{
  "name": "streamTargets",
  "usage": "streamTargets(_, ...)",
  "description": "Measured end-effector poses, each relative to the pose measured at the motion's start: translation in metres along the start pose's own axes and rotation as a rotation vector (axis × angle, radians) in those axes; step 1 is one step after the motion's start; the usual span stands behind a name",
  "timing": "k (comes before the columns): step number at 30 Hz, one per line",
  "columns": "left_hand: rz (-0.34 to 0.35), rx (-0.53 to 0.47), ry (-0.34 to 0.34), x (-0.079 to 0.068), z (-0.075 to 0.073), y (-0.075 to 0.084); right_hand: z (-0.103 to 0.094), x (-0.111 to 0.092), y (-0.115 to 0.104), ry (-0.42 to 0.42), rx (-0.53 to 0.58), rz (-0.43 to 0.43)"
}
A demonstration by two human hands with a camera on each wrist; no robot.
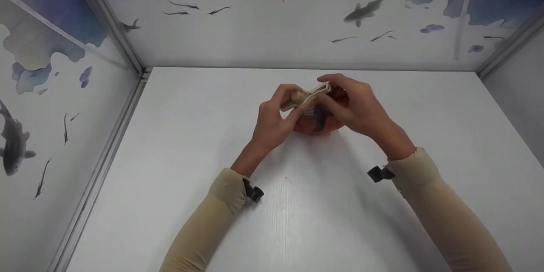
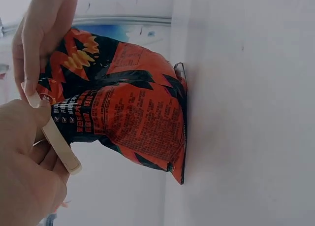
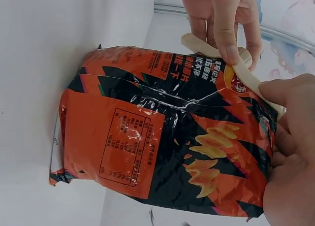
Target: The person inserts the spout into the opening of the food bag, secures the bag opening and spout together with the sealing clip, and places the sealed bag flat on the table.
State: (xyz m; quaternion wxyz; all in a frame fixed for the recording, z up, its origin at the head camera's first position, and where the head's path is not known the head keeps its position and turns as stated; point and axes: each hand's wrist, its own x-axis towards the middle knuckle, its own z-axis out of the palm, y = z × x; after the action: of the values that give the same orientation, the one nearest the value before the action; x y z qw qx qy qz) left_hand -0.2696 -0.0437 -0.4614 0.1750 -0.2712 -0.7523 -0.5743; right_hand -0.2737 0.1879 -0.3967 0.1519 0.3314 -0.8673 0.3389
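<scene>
A red-and-black chip bag [image 1: 316, 126] stands upright on the white table, with both hands at its top. Across the bag's upper edge lies a cream sealing clip [image 3: 244, 74], long and narrow with a rounded knob. My left hand [image 1: 273, 121] pinches one end of the clip between thumb and fingers, and the knob shows beside them. At the other end, my right hand [image 1: 362, 104] grips the clip together with the top corner of the bag. Printed text and pictures of ridged chips cover the bag [image 2: 142, 108]. Part of the bag's mouth is hidden behind the fingers.
The white table [image 1: 178, 170] runs back to a white panel [image 1: 255, 42] painted with fish. Another painted panel [image 1: 46, 106] rises along the left side, edged by a metal rail. Small black cameras [image 1: 254, 194] sit on the cuffs of both beige sleeves.
</scene>
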Motion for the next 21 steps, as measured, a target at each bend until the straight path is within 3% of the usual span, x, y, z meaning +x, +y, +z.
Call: streamTargets(21,-0.024,-0.049,0.002,-0.0011,0.0029,-0.0016,0.0015,-0.0020,0.0026,0.035,0.165,0.138)
